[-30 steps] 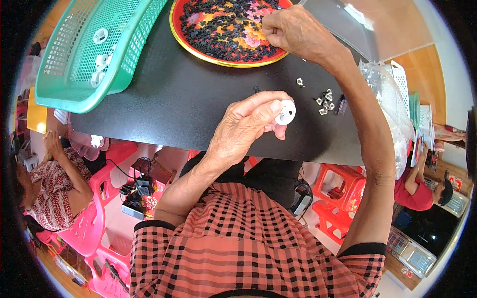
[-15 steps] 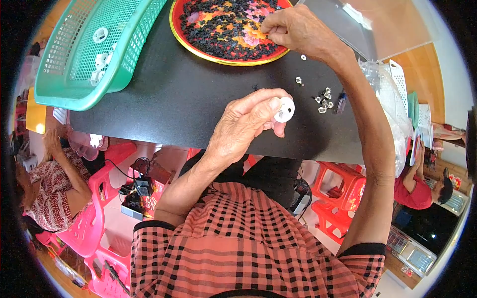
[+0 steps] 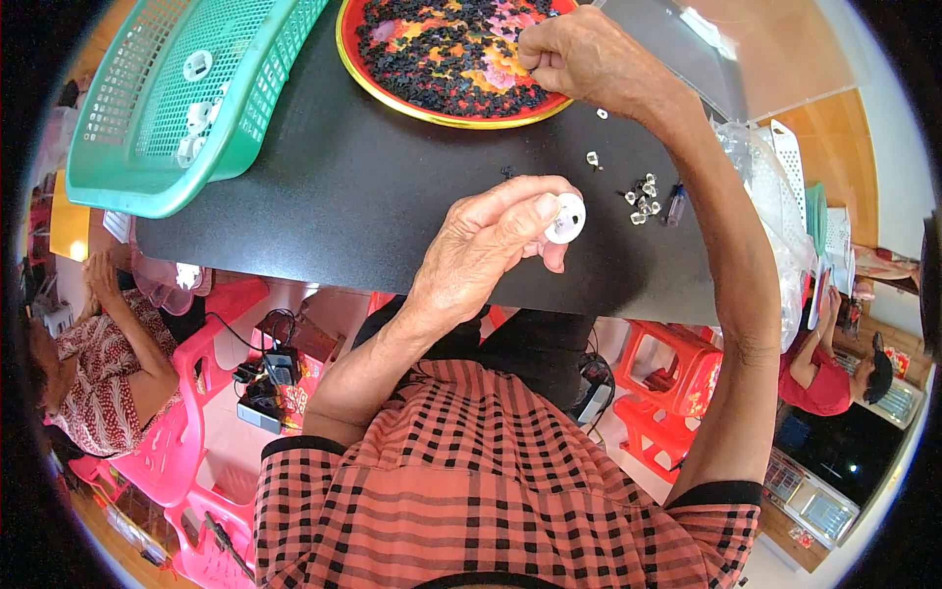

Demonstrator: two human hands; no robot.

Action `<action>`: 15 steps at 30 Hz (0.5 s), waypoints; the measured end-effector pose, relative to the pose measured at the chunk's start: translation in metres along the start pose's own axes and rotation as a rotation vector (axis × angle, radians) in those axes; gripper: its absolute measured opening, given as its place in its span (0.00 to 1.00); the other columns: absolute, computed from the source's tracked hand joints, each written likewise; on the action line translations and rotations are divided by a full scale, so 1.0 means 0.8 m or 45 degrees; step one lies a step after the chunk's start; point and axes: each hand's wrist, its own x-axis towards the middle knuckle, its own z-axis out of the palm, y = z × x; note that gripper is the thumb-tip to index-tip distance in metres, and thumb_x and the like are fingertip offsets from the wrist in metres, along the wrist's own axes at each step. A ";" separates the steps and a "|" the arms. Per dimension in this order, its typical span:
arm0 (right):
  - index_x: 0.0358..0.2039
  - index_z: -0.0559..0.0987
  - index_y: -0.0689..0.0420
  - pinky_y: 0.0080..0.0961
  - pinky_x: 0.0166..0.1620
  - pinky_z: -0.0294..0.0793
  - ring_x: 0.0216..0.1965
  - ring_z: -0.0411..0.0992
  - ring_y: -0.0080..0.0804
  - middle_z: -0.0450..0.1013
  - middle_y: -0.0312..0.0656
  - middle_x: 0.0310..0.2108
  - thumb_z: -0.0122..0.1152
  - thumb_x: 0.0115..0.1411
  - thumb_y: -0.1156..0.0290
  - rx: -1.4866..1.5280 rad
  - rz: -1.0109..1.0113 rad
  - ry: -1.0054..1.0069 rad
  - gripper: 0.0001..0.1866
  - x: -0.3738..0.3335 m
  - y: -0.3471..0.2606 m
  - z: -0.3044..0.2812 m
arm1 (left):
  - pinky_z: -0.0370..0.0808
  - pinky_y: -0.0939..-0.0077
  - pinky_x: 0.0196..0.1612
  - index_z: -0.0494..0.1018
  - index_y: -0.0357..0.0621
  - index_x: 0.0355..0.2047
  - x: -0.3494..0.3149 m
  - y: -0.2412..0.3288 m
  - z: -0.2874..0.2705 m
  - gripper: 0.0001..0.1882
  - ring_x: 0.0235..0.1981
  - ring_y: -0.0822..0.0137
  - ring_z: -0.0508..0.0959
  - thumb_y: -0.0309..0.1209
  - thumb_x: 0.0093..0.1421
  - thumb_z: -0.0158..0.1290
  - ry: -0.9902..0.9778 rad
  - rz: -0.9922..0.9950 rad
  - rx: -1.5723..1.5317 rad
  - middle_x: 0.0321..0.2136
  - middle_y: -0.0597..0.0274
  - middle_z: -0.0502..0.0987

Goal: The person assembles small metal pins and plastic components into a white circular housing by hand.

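Pinched between the thumb and fingers of my left hand (image 3: 491, 236) is a round white plastic piece (image 3: 566, 218) with a small dark hole. It is held above the black table, near the front edge. Farther off, my right hand (image 3: 579, 61) reaches over the right rim of a round red tray (image 3: 461, 123) with a flower pattern and yellow edge. Many small black parts (image 3: 422, 79) are spread over the tray. The fingertips of my right hand are drawn together at these parts; whether a part is between them is hidden.
A green plastic basket (image 3: 147, 201) with several white pieces (image 3: 199, 116) stands at the left. Right of my left hand, small clear-and-black parts (image 3: 643, 201) lie on the table (image 3: 363, 216) beside a small bluish tube (image 3: 676, 205). Clear plastic bags (image 3: 760, 216) lie at the right edge. Two other people sit at either side.
My right hand stays at the tray's right side with only a slight shift of its fingers. My left hand still holds the white piece in nearly the same place.
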 end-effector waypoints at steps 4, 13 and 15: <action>0.23 0.73 0.63 0.38 0.28 0.69 0.25 0.71 0.50 0.70 0.54 0.22 0.57 0.47 0.77 0.025 -0.096 0.083 0.04 -0.001 0.007 0.006 | 0.74 0.74 0.37 0.68 0.31 0.47 0.000 0.001 0.002 0.21 0.29 0.70 0.74 0.39 0.65 0.46 -0.003 -0.001 -0.025 0.33 0.57 0.74; 0.26 0.74 0.62 0.37 0.29 0.70 0.27 0.72 0.50 0.71 0.53 0.23 0.57 0.47 0.79 0.176 -0.132 0.133 0.04 -0.003 0.022 0.020 | 0.74 0.74 0.37 0.68 0.32 0.47 0.000 -0.001 0.001 0.20 0.29 0.69 0.74 0.39 0.65 0.46 -0.004 0.006 0.016 0.33 0.57 0.74; 0.34 0.78 0.62 0.23 0.35 0.75 0.28 0.75 0.26 0.77 0.40 0.26 0.60 0.49 0.80 0.254 -0.151 0.285 0.09 -0.008 0.033 0.032 | 0.74 0.74 0.37 0.69 0.32 0.47 0.000 -0.001 0.002 0.20 0.29 0.69 0.74 0.39 0.65 0.46 -0.009 0.006 0.001 0.33 0.57 0.74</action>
